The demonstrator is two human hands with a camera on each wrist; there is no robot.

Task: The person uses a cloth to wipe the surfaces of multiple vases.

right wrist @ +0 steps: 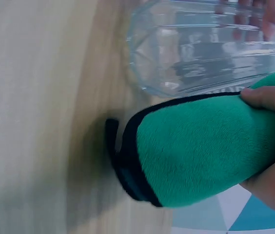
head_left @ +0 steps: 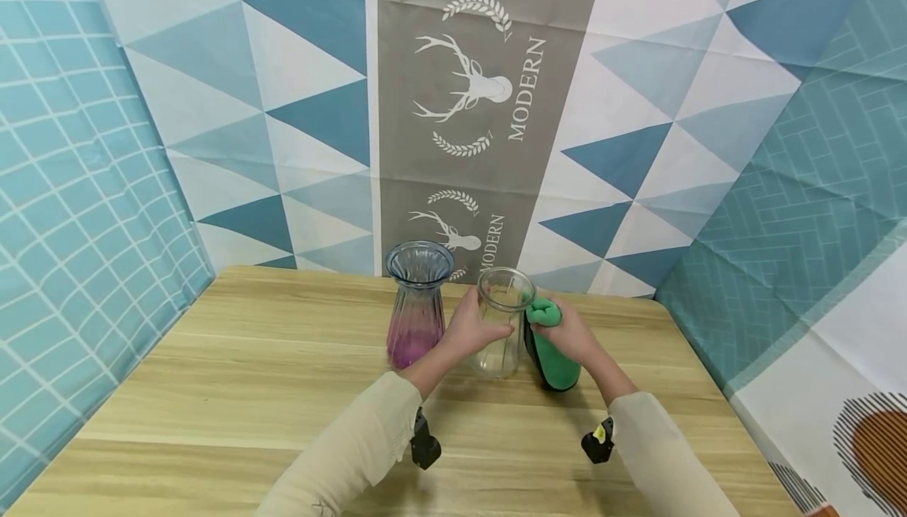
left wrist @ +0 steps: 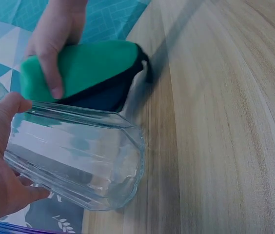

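My left hand [head_left: 470, 330] grips a clear ribbed glass vase [head_left: 498, 360] around its upper part, with the thumb on the near side. The vase stands upright on the table, and its thick round rim shows above the fingers. In my right hand [head_left: 575, 336] is a folded green cloth [head_left: 558, 366] with black edging, pinched near its top. The cloth hangs close along the right side of the vase. From the right wrist, the plush cloth [right wrist: 201, 146] shows a small black loop at its lower end, and the glass vase [right wrist: 186, 48] lies just beyond it.
A second ribbed vase [head_left: 416, 320], blue at the top and pink-purple at the base, stands just left of my left hand. The wooden table [head_left: 234, 367] ends at a patterned wall covering [head_left: 319, 147] close behind both vases. Teal patterned fabric [head_left: 794, 265] borders the right side.
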